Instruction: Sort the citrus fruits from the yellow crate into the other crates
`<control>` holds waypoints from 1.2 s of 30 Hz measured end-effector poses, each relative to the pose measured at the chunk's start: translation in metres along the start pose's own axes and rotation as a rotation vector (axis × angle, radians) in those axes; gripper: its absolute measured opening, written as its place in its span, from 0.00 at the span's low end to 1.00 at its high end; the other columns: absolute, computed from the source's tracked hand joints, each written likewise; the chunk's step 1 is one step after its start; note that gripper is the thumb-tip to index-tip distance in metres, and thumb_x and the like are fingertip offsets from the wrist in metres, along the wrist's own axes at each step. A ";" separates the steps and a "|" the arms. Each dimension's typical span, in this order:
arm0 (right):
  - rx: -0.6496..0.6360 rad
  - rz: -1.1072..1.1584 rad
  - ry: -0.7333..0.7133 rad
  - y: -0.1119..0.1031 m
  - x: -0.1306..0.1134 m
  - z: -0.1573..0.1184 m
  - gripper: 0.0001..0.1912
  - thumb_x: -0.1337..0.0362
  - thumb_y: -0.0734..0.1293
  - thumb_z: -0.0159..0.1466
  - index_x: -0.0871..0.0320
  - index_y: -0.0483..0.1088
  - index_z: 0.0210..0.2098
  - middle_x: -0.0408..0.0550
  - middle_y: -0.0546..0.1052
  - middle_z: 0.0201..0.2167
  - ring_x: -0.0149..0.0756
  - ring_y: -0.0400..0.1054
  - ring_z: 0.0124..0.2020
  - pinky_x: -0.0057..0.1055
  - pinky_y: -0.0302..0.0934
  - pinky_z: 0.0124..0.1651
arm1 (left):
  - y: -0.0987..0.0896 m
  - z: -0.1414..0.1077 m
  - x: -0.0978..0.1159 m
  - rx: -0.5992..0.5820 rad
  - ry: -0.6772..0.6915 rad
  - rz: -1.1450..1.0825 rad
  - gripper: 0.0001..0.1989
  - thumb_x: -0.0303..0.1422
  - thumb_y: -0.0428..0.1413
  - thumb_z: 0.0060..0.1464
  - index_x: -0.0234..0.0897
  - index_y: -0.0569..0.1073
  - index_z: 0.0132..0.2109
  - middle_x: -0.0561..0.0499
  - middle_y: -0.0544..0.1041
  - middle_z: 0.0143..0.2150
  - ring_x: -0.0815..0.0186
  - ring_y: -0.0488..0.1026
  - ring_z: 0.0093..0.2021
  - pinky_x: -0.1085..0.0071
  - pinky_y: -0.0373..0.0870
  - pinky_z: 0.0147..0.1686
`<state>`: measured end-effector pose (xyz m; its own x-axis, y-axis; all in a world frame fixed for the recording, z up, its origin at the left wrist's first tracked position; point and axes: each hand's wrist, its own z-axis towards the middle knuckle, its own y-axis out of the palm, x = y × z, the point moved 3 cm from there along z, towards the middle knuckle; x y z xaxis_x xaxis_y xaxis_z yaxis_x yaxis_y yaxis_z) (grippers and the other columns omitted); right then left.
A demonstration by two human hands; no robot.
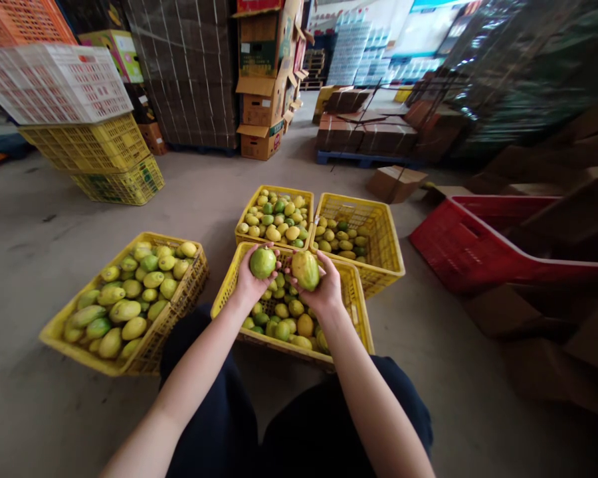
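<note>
My left hand [253,273] has its fingers wrapped round a round green lemon [262,263]. A yellow-green lemon [305,270], larger and slightly ridged, sits in my right hand [327,284]. Both hands are side by side over the near yellow crate [366,325], which holds green and yellow lemons [289,322]; my hands and forearms hide part of them. Behind it are a back-left crate [275,189] full of small lemons and a back-right crate [386,242] partly filled with them. To the left, a crate [60,342] is heaped with larger, longer yellow-green fruit [124,310].
A red bin [448,249] with cardboard stands at the right, beside flattened cartons [518,318]. Stacked white crates [64,86] and yellow crates [94,146] rise at the far left. Wrapped pallets, a carton stack [260,109] and a small box [396,184] are farther back.
</note>
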<state>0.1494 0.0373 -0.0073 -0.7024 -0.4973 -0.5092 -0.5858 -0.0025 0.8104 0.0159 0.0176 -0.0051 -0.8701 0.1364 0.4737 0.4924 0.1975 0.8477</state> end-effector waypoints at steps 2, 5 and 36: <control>-0.016 0.032 -0.005 0.000 0.000 -0.001 0.15 0.62 0.62 0.58 0.61 0.72 0.41 0.52 0.80 0.30 0.41 0.76 0.30 0.30 0.69 0.23 | 0.001 -0.002 0.002 -0.009 0.038 0.003 0.12 0.34 0.48 0.58 0.35 0.75 0.39 0.49 0.76 0.30 0.68 0.72 0.22 0.78 0.62 0.14; -0.025 0.072 -0.005 0.000 0.000 -0.001 0.14 0.64 0.63 0.58 0.61 0.72 0.43 0.54 0.81 0.33 0.43 0.77 0.33 0.34 0.72 0.29 | 0.001 -0.004 0.002 0.003 0.015 0.001 0.11 0.34 0.49 0.57 0.35 0.74 0.35 0.50 0.75 0.29 0.68 0.72 0.22 0.77 0.64 0.16; -0.003 0.177 -0.069 -0.004 0.001 -0.002 0.13 0.63 0.67 0.55 0.55 0.71 0.40 0.43 0.80 0.35 0.35 0.75 0.31 0.25 0.67 0.23 | -0.008 0.001 -0.007 0.094 0.091 -0.363 0.07 0.28 0.51 0.50 0.34 0.73 0.29 0.49 0.76 0.26 0.68 0.75 0.31 0.71 0.74 0.36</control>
<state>0.1515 0.0355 -0.0103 -0.8205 -0.4293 -0.3774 -0.4495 0.0769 0.8899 0.0187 0.0162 -0.0152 -0.9845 -0.0443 0.1699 0.1485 0.3062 0.9403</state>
